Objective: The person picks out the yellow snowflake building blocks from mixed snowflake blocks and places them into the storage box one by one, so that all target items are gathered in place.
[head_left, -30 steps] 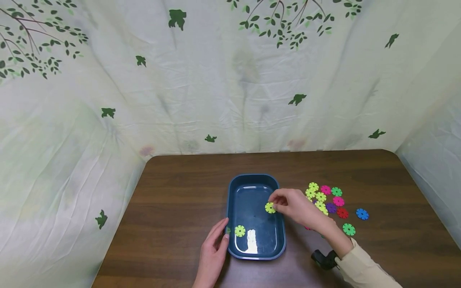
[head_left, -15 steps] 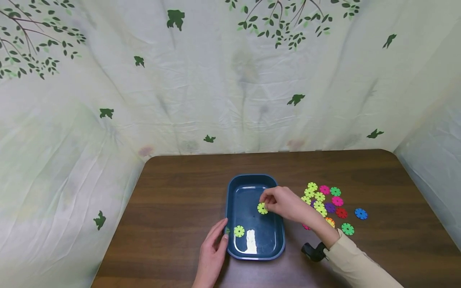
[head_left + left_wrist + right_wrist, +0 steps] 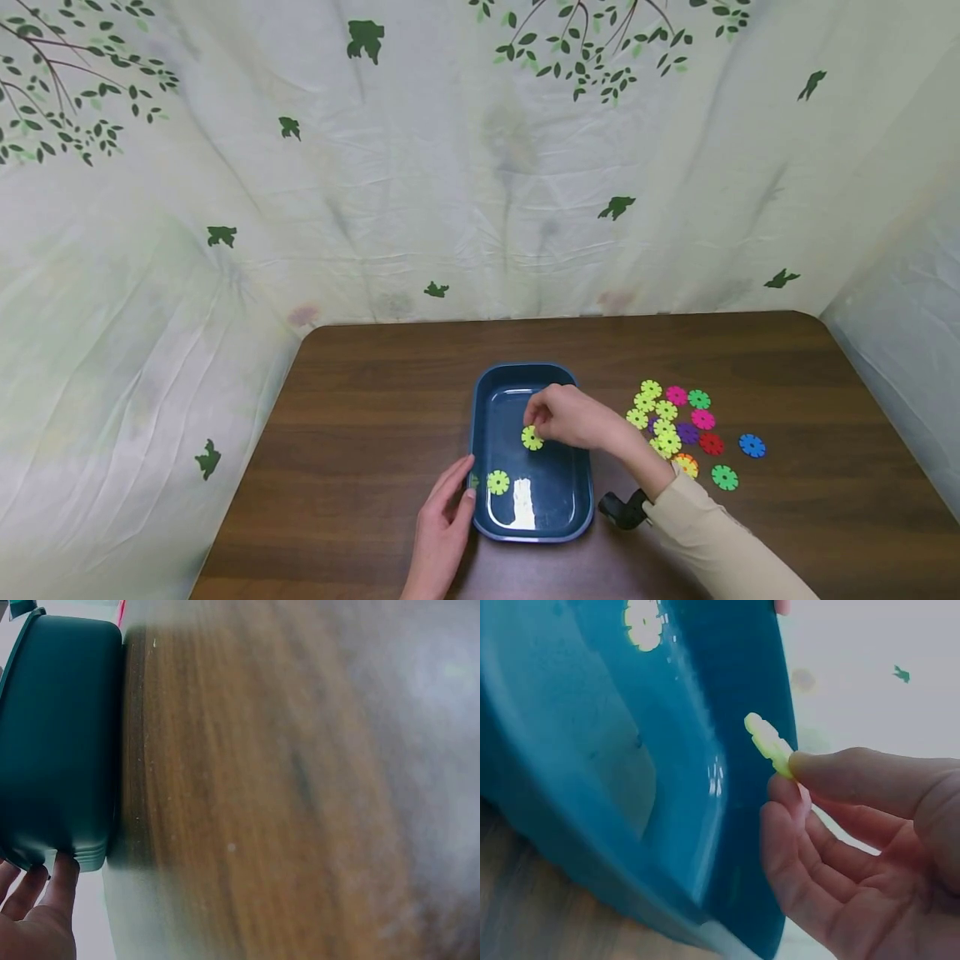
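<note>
My right hand (image 3: 573, 417) is over the blue tray (image 3: 532, 533), pinching a yellow notched plastic disc (image 3: 532, 438) between thumb and fingertips. In the right wrist view that disc (image 3: 767, 742) tilts edge-on, above the inside of the tray. A second yellow disc (image 3: 498, 482) lies on the tray floor near its left wall. My left hand (image 3: 441, 525) rests against the tray's left side with fairly straight fingers. The left wrist view has its fingertips (image 3: 66, 864) touching the outer wall of the tray (image 3: 64, 735).
Right of the tray, several notched discs lie loosely grouped on the wooden table (image 3: 375, 400): yellow ones (image 3: 651, 389), a red one (image 3: 712, 443), a blue one (image 3: 752, 446) and a green one (image 3: 724, 477) among them. A white leaf-print cloth (image 3: 480, 167) hangs behind the table.
My right hand has moved leftward over the tray with the yellow disc still pinched. An orange disc has come into view behind the forearm. My left hand stays at the tray's side.
</note>
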The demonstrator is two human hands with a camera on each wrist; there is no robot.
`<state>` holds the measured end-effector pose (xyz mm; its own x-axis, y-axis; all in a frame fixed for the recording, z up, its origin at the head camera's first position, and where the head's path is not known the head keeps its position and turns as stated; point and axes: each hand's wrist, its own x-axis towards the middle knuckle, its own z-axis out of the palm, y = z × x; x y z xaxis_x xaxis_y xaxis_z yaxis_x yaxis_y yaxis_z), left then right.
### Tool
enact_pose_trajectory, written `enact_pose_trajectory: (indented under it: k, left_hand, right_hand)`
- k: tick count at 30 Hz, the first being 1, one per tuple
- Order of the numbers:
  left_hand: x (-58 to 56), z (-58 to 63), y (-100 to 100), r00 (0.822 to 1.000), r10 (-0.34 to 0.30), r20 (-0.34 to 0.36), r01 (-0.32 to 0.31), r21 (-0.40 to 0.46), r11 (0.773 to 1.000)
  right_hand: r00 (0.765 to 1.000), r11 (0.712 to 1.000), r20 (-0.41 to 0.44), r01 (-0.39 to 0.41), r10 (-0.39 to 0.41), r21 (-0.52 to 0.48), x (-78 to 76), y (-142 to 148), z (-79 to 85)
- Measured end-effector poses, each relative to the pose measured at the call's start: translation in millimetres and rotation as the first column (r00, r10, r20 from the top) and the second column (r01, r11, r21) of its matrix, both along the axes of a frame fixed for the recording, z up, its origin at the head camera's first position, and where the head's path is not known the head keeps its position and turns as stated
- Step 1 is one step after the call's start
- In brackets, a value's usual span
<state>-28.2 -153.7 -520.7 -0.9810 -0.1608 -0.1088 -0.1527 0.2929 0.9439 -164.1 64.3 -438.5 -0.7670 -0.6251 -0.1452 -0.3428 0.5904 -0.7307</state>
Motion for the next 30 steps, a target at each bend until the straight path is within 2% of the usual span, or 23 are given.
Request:
enact_pose_trajectory:
  k: [10, 20, 30]
  left_hand:
    - [-1.0, 1.6, 0.5, 1.0, 0.003, 0.025, -0.003, -0.001, 1.0]
    - [-1.6, 1.8, 0.4, 1.0, 0.004, 0.031, -0.004, -0.011, 1.0]
    - [-1.3, -0.5, -0.2, 1.0, -0.004, 0.012, 0.004, -0.001, 1.0]
  right_hand:
    - [1.0, 1.0, 0.02, 0.009, -0.009, 0.006, -9.1, -16.4, -0.6]
    - [0.999, 0.999, 0.024, 0.031, -0.031, -0.014, -17.3, -32.2, -13.2]
    - [1.0, 0.999, 0.029, -0.002, 0.003, -0.033, -23.3, -45.3, -24.7]
